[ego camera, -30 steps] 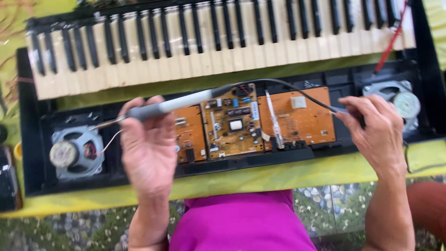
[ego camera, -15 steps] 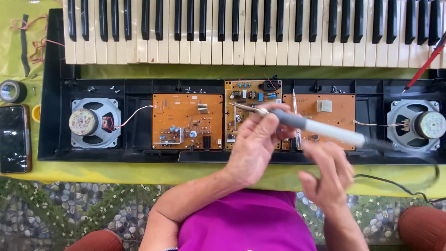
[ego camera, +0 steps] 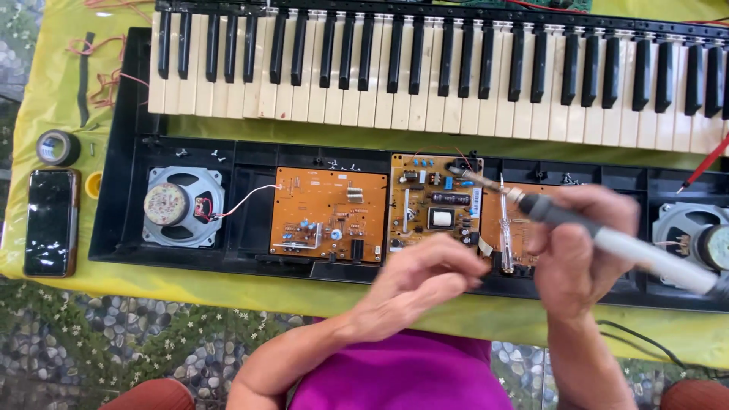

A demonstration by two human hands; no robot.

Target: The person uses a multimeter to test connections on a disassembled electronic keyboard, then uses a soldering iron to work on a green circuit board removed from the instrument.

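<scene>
Fingers of the right hand [ego camera: 581, 254] are wrapped round the grey grip of a soldering iron [ego camera: 607, 239], held like a pen so its thin metal tip slants up and to the left onto the middle circuit board [ego camera: 434, 203], probably for fine control over a small joint. Just left of it, the left hand [ego camera: 421, 285] hovers with fingers loosely curled and nothing in it that I can make out, low over the front edge of the open keyboard case [ego camera: 129, 190]. Beside the right hand a slim screwdriver [ego camera: 503, 228] lies upright on the next orange board. Further left sits a larger orange board [ego camera: 330, 214], matte and dotted with small parts, then a round metal speaker [ego camera: 182, 206] tied to it by red and white wires. Beyond the hands runs the row of yellowed white and glossy black keys [ego camera: 425, 76]. Far left, on the yellow-covered worktop [ego camera: 45, 99], rest a dark phone [ego camera: 51, 222] and a roll of tape [ego camera: 58, 147].
</scene>
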